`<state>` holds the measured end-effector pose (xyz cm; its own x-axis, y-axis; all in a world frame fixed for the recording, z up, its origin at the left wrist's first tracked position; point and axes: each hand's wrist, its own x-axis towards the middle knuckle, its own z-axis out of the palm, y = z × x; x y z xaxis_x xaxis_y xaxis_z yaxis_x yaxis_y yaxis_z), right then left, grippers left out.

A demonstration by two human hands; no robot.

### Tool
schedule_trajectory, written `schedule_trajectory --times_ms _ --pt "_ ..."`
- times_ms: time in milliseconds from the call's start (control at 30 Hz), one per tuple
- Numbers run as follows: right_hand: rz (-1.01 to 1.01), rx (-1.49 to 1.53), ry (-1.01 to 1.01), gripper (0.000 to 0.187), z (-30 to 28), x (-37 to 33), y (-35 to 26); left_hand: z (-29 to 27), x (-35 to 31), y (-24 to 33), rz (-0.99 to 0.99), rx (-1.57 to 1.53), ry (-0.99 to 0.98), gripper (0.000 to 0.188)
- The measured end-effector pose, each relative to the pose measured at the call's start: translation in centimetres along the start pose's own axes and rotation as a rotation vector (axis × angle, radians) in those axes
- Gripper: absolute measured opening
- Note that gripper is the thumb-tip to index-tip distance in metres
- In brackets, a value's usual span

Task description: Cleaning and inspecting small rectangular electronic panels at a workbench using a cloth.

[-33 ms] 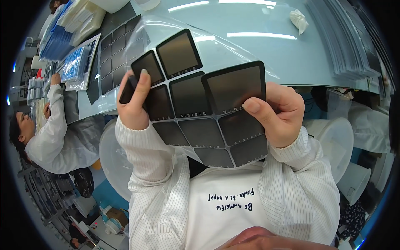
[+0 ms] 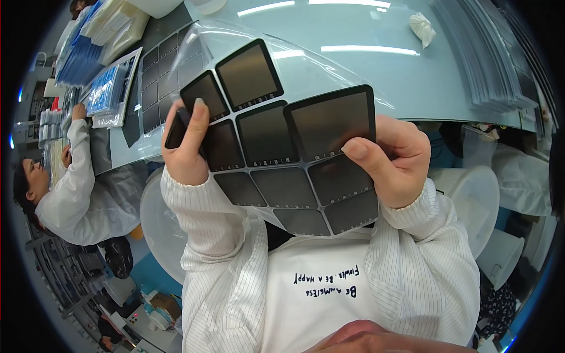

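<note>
Above my lap, both my hands hold up a thin sheet of dark, glossy square panels (image 2: pixel 283 187) divided by pale seams. My left hand (image 2: pixel 189 154) grips its left side, thumb on the front face. A small dark piece (image 2: pixel 176 127) shows beside that thumb; whether it belongs to the sheet I cannot tell. My right hand (image 2: pixel 401 160) pinches a single dark panel (image 2: pixel 331 122) by its lower right, thumb in front and fingers curled behind. This panel stands forward of the sheet and overlaps its upper right part. Clear film (image 2: pixel 329 73) spreads out behind the panels.
On the glass-topped table (image 2: pixel 376 76) another panel sheet (image 2: pixel 160 79) lies at left. Stacked clear sheets (image 2: pixel 488 65) stand at right, near a crumpled white bundle (image 2: pixel 421 29). White bins (image 2: pixel 471 194) flank me. A co-worker (image 2: pixel 70 206) works at far left.
My left hand and the sheet's left side have shifted slightly left, and the upper panels lean a little further left. My right hand has hardly moved.
</note>
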<state>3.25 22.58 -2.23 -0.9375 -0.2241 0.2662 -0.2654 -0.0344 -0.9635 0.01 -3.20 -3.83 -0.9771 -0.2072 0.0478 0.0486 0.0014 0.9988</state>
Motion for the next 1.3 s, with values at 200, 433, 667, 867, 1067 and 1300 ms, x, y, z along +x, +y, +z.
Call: schedule_trajectory --times_ms 200,433,667,867,1067,1300 --pt "-0.046 -0.036 -0.056 0.018 -0.2 0.5 -0.3 -0.4 -0.3 1.0 0.066 -0.012 0.073 0.017" --pt "-0.113 -0.016 -0.072 0.014 0.3 0.6 -0.1 -0.9 -0.5 0.9 0.088 0.011 0.081 0.017" --pt "0.029 0.165 0.032 0.012 0.9 0.2 0.1 -1.5 0.6 -0.7 0.077 0.114 0.059 0.031" --pt "0.111 0.000 0.030 0.012 1.2 -0.3 0.8 -1.0 -1.6 0.3 0.464 0.299 0.129 0.045" --pt "-0.204 -0.361 -0.080 0.021 3.2 -0.8 1.1 4.4 -4.9 2.1 0.935 0.817 -0.274 0.069" --pt "-0.341 -0.401 -0.137 0.023 2.8 -1.7 2.7 5.4 -5.5 -0.1 0.813 0.636 -0.433 0.074"
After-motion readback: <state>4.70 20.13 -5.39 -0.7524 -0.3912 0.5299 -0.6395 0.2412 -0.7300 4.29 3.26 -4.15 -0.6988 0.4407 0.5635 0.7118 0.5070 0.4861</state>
